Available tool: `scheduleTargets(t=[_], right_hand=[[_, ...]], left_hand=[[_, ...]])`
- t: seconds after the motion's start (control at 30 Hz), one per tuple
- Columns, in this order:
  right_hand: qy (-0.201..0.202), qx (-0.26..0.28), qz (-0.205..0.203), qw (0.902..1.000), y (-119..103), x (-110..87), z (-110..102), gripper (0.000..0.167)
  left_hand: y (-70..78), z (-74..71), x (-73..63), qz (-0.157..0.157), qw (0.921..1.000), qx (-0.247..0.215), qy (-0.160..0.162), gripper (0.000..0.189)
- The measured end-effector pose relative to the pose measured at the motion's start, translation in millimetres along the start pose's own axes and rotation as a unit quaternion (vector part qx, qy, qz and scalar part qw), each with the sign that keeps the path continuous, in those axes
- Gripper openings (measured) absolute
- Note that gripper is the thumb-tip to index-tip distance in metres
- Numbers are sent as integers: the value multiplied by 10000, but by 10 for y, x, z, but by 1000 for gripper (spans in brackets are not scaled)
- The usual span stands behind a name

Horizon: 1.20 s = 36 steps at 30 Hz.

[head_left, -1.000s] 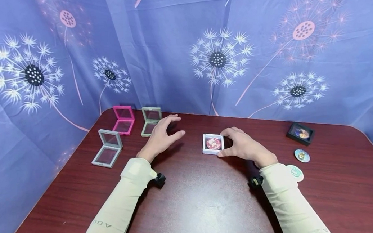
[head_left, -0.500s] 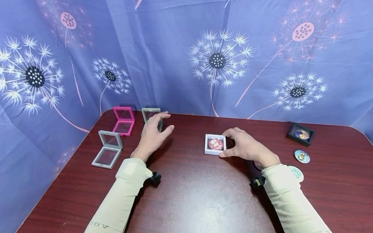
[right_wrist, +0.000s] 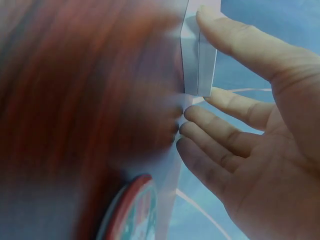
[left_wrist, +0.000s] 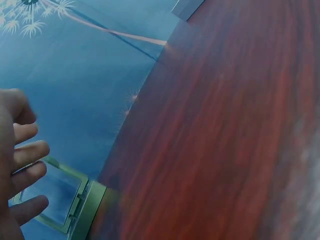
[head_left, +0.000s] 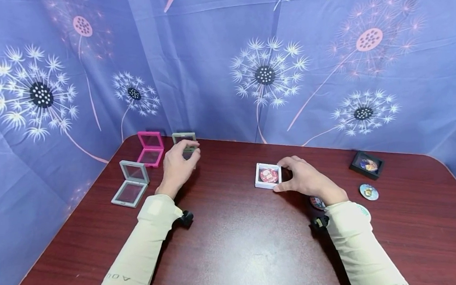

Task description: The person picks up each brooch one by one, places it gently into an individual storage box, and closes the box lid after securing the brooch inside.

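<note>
My right hand [head_left: 309, 180] pinches a small white square display case [head_left: 268, 185] at its right side, thumb at the near corner and index finger at the far one. Behind its clear window sits a round red badge [head_left: 269, 175]. In the right wrist view the case [right_wrist: 197, 65] stands edge-on, its other fingers spread loosely below. My left hand [head_left: 176, 166] hovers with bent fingers in front of an opened pale green display case [head_left: 178, 139], hiding most of its lower half. The left wrist view shows that case's hinge side [left_wrist: 89, 210] just past the fingertips, with nothing held.
To the left, a pink case [head_left: 150, 148] and a grey case [head_left: 136, 181] stand opened. On the right lie a black case [head_left: 362, 172] with a badge inside and a round blue badge [head_left: 369, 191]. Another badge [head_left: 317, 203] lies beside the right wrist; a pale one [head_left: 365, 213] shows past the sleeve.
My right hand has shifted the white case a little to the right. My left hand has moved left to the green case, its thumb and index finger drawing closer together.
</note>
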State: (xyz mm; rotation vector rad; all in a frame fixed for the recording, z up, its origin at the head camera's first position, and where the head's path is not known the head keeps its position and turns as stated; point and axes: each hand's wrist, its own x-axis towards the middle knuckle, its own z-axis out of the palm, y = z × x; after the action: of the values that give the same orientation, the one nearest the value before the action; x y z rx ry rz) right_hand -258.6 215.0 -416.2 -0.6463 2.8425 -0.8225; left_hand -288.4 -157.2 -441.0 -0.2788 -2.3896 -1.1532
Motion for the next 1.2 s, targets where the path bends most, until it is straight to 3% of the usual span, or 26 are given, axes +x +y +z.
scheduleTargets(t=[0.23, 0.7, 1.0, 1.2], right_hand=[[41, -50, 66, 10000, 33, -12, -42, 68], [108, -102, 95, 9998, 99, -58, -118, 69], [69, -54, 218, 9997, 171, -76, -131, 67], [37, -33, 279, 9996, 227, -115, -177, 70]], left_hand=[[-30, -81, 22, -335, 9961, 161, 803, 17], [-143, -123, 36, -1133, 9833, 557, 1310, 17], [-200, -117, 27, -1591, 9808, 147, 1118, 37], [-242, -95, 45, -1734, 9822, 68, 720, 49]])
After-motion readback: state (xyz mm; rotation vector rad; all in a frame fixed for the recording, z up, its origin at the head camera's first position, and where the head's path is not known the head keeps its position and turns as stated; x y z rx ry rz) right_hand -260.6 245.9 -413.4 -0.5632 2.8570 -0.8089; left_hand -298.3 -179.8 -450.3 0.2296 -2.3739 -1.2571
